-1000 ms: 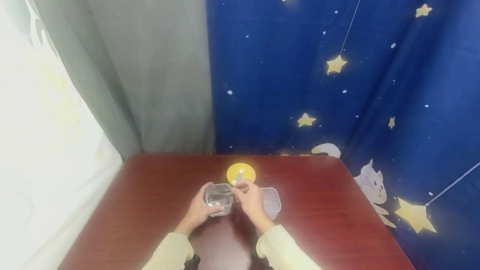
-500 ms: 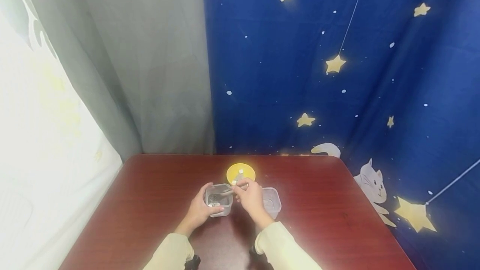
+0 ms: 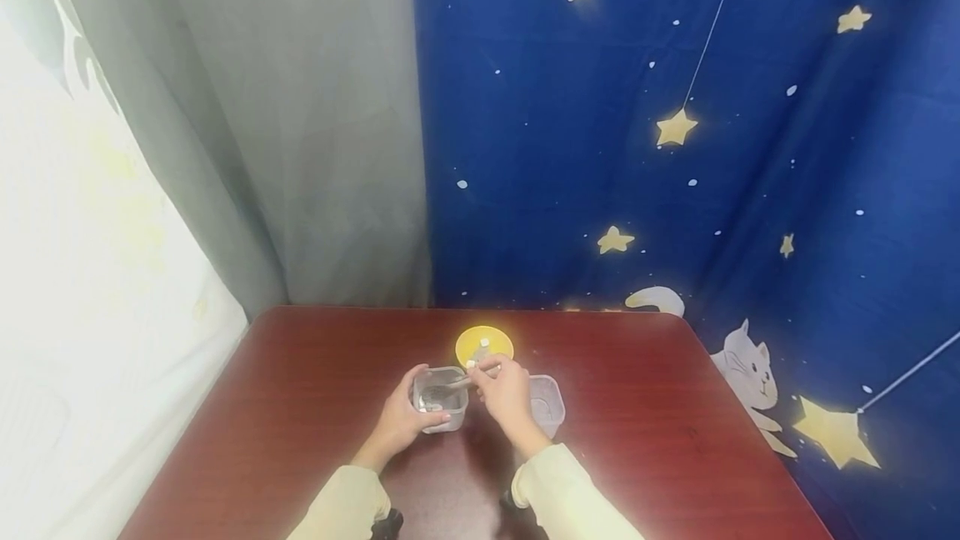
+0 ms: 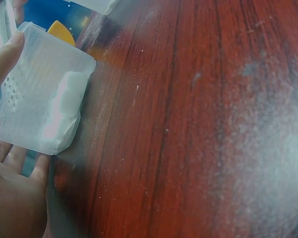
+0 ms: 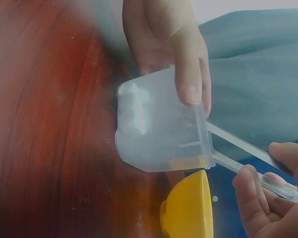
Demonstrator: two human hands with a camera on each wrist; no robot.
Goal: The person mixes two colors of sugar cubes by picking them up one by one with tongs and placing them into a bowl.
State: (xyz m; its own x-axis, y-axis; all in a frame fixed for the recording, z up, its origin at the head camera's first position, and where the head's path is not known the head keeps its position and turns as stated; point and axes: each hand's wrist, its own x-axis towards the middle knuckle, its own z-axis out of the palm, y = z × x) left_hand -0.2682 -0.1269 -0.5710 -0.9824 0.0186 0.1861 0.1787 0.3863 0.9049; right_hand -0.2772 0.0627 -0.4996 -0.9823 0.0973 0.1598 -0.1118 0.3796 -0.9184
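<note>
My left hand (image 3: pixel 401 419) grips a clear plastic container (image 4: pixel 35 64) from the left side, thumb along its near wall. White lumps (image 5: pixel 139 111) show through the container near its bottom. My right hand (image 3: pixel 508 398) pinches a pair of tongs (image 5: pixel 233 141), whose two arms reach over the rim into the container. Through the wall in the left wrist view, the perforated end of the tongs shows near the thumb. Just behind the hands stands a yellow bowl (image 5: pixel 186 208) with white pieces in it, partly covered by the right hand in the head view.
A second clear plastic container (image 3: pixel 553 411) stands right beside the right hand, partly hidden by it. The reddish-brown table (image 3: pixel 337 357) extends to both sides. A grey curtain (image 3: pixel 352 148) and a blue star-patterned curtain (image 3: pixel 540 148) hang behind its far edge.
The right hand and tongs have shifted slightly, with the tongs' end still inside the container. The left hand keeps its grip in the same place. The head view has swayed a little.
</note>
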